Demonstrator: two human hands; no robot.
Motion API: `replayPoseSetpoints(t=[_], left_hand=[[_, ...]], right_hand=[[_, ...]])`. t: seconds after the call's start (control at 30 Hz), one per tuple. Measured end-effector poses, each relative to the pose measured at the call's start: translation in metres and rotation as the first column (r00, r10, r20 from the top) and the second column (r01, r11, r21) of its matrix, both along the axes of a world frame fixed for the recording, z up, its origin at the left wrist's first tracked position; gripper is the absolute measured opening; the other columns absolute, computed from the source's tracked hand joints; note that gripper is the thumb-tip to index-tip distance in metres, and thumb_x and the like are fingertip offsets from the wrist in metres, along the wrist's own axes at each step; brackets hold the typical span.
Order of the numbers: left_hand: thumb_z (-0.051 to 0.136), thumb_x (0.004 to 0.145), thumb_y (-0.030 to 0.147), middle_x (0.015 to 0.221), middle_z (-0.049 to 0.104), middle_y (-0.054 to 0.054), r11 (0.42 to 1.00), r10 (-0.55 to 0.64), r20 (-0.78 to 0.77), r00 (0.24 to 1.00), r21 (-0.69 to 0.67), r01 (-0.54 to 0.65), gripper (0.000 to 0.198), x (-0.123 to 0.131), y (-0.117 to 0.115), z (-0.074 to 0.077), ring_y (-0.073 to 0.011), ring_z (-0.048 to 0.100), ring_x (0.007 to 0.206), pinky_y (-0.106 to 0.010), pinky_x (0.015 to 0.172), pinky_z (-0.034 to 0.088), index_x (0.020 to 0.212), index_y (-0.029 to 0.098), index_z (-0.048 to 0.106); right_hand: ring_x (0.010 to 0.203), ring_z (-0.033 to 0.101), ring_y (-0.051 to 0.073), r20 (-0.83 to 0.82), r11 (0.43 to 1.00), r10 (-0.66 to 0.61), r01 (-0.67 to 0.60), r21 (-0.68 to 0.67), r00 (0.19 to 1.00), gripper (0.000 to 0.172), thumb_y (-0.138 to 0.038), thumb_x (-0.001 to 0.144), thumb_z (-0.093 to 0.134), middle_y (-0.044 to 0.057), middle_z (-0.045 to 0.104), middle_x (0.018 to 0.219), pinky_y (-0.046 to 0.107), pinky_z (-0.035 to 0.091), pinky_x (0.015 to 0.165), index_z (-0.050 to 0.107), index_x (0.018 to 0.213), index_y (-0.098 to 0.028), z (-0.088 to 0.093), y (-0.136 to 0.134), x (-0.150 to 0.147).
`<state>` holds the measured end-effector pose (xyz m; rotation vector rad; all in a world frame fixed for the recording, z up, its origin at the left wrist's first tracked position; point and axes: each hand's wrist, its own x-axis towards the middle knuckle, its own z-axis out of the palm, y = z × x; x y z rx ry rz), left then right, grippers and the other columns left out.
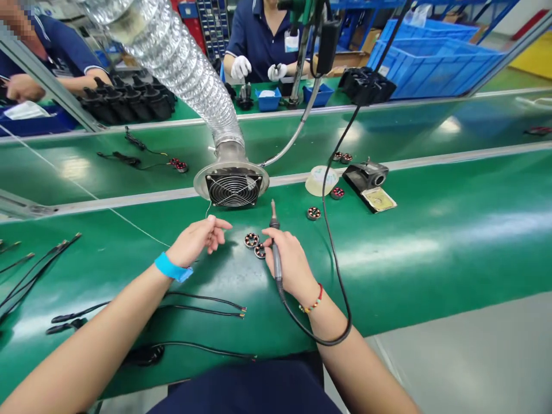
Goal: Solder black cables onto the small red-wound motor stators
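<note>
My right hand (293, 264) is wrapped round a soldering iron (276, 260), its tip pointing up and away from me. Beside those fingers lie two small round motor stators (251, 240) with copper windings; the nearer one is close to or touching the fingertips. To their left, my left hand (198, 240) hovers over the bench with thumb and forefinger pinched on a thin solder wire (138, 227). A short end of it rises above the thumb, and the rest trails off to the upper left. Another stator (314, 213) sits farther right.
A fume extractor fan (235, 190) on a foil duct (185, 69) stands ahead. At right are a tape roll (321, 180) and an iron stand (368, 175) with a sponge (379, 199). Black cables (202, 298) lie near me. The iron's cord (334, 247) loops past my wrist. Co-workers sit opposite.
</note>
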<state>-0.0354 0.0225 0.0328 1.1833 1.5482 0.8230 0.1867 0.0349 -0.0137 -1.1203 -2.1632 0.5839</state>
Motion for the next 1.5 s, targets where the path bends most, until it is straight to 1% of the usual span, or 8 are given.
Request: replayPoseSetpoints(t=[0.1,0.23,0.37,0.47,0.67,0.97,1.13,1.5], left_hand=[[0.044,0.079,0.068,0.052,0.050,0.004,0.996,-0.027,-0.060,0.998,-0.088,0.022,0.061,-0.009,-0.014,-0.009,-0.0100,0.039,0.041,-0.023,0.041,0.031,0.100,0.013,0.061],[0.041,0.079,0.070,0.061,0.056,0.001,0.996,0.081,-0.005,0.997,-0.042,-0.081,0.063,-0.008,-0.019,-0.019,-0.0103,0.044,0.047,-0.022,0.042,0.033,0.099,0.013,0.059],[0.041,0.080,0.068,0.067,0.058,-0.003,0.980,0.180,0.167,0.969,0.054,-0.191,0.063,-0.007,-0.015,-0.022,-0.0109,0.049,0.054,-0.023,0.047,0.040,0.097,0.011,0.062],[0.047,0.082,0.058,0.064,0.058,-0.002,0.989,0.142,0.201,0.969,0.017,-0.149,0.050,-0.006,-0.015,-0.024,-0.0105,0.052,0.050,-0.023,0.045,0.042,0.093,0.012,0.061],[0.047,0.084,0.037,0.064,0.057,0.002,0.996,-0.088,0.044,0.995,-0.011,0.088,0.024,-0.001,-0.019,-0.032,-0.0089,0.049,0.045,-0.022,0.044,0.038,0.087,0.015,0.057],[0.054,0.078,0.042,0.069,0.052,0.002,0.949,-0.315,-0.249,0.916,-0.055,0.312,0.023,0.003,-0.028,-0.037,-0.0148,0.047,0.063,-0.028,0.058,0.036,0.080,0.019,0.054],[0.049,0.082,0.042,0.071,0.054,-0.001,0.939,-0.327,-0.409,0.852,-0.042,0.341,0.026,0.013,-0.031,-0.033,-0.0166,0.047,0.064,-0.030,0.061,0.035,0.068,0.020,0.047],[0.049,0.077,0.044,0.064,0.055,0.001,0.982,-0.176,-0.095,0.980,-0.091,0.167,0.029,0.006,-0.023,-0.038,-0.0130,0.047,0.064,-0.026,0.064,0.038,0.065,0.018,0.054]], right_hand=[[0.090,0.056,0.024,0.216,0.995,0.097,-0.099,-0.001,0.972,0.038,-0.011,0.085,0.049,0.007,0.068,0.094,0.036,0.043,0.077,0.055,0.122,-0.020,0.001,-0.006,-0.005],[0.095,0.053,0.026,0.356,0.995,0.049,-0.078,0.066,0.933,0.039,-0.010,0.083,0.049,0.009,0.068,0.095,0.038,0.039,0.081,0.057,0.121,-0.019,0.007,-0.006,-0.003],[0.095,0.051,0.027,0.381,0.986,-0.124,0.069,0.155,0.916,0.041,-0.007,0.078,0.048,0.010,0.068,0.091,0.042,0.037,0.087,0.058,0.117,-0.016,0.007,0.001,0.007],[0.093,0.053,0.028,0.269,0.964,-0.211,0.154,0.219,0.940,0.042,-0.007,0.078,0.045,0.010,0.068,0.092,0.045,0.039,0.084,0.057,0.117,-0.016,0.001,0.003,0.007],[0.106,0.054,0.027,0.182,0.990,0.081,-0.101,0.101,0.980,0.051,-0.010,0.081,0.046,0.014,0.062,0.116,0.043,0.046,0.089,0.046,0.131,-0.014,-0.017,0.001,-0.021],[0.088,0.054,0.024,0.251,0.975,0.194,-0.216,0.060,0.948,0.041,-0.018,0.086,0.054,0.011,0.063,0.098,0.039,0.049,0.078,0.049,0.126,-0.014,-0.017,-0.015,-0.029],[0.086,0.054,0.026,0.255,0.956,0.272,-0.291,0.040,0.928,0.042,-0.023,0.088,0.054,0.012,0.064,0.099,0.041,0.048,0.075,0.048,0.128,-0.013,-0.015,-0.019,-0.028],[0.099,0.061,0.024,0.126,0.952,0.301,-0.291,-0.089,0.945,0.042,-0.023,0.087,0.056,0.010,0.066,0.110,0.041,0.048,0.083,0.045,0.127,-0.019,-0.019,-0.017,-0.024]])
